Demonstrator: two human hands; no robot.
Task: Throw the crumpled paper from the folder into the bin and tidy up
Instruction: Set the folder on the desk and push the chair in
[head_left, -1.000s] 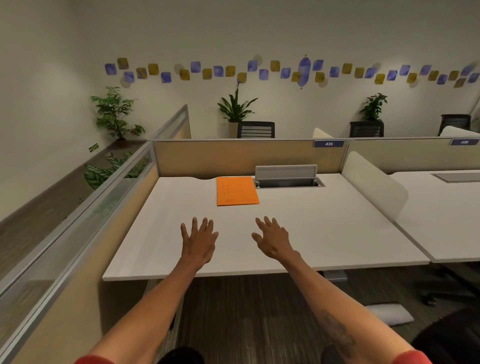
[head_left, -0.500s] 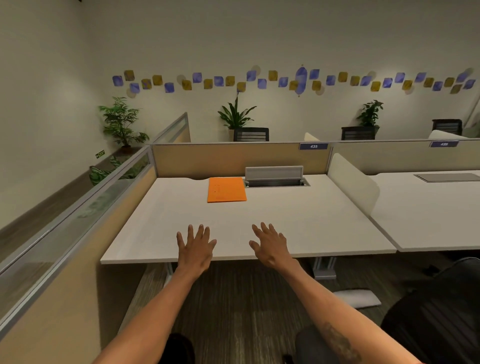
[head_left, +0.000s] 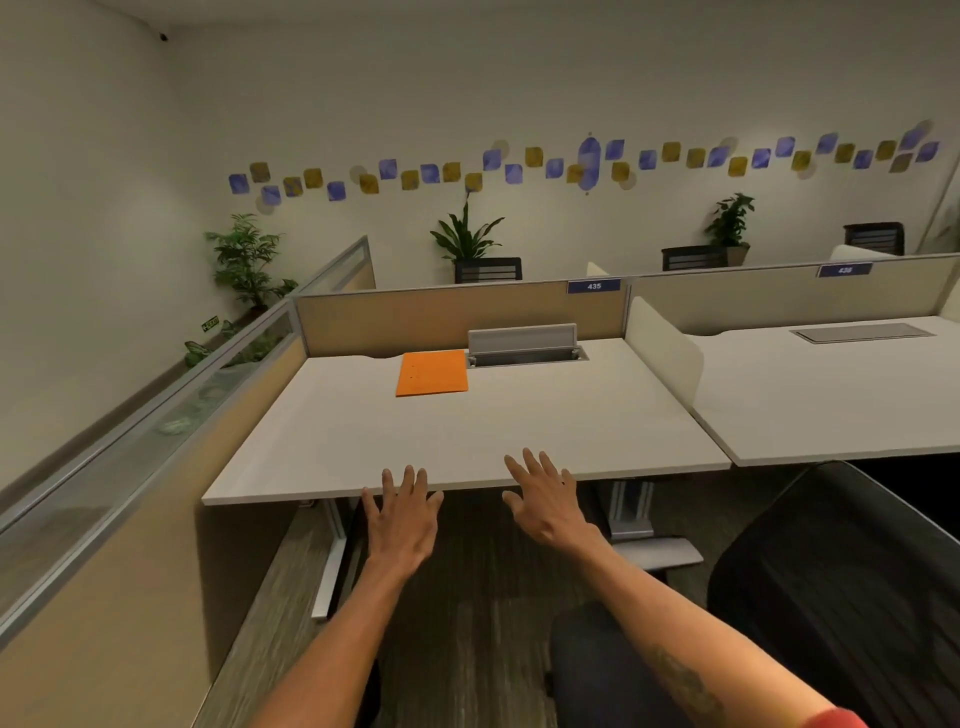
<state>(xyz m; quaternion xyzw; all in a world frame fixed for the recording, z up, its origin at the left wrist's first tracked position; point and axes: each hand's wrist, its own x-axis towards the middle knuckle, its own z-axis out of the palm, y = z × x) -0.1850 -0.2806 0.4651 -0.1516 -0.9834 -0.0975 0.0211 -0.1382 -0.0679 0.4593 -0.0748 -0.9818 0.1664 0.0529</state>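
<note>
The orange folder (head_left: 431, 372) lies flat at the far side of the white desk (head_left: 467, 441), just beside the left end of a grey cable hatch (head_left: 522, 340) whose lid stands raised. Behind both runs a tan divider (head_left: 441, 317) carrying a blue label marked 435 (head_left: 594, 286). Well apart from the folder, at the desk's near edge, the left hand (head_left: 405, 525) and right hand (head_left: 545, 506) reach forward, palms down. Their fingers are straight, spread wide, and hold nothing. Whether the fingertips touch the desk edge cannot be told. A black mesh chair (head_left: 841, 587) stands at the lower right, in front of a second desk (head_left: 831, 395). A potted plant (head_left: 467, 234) stands against the back wall.
</note>
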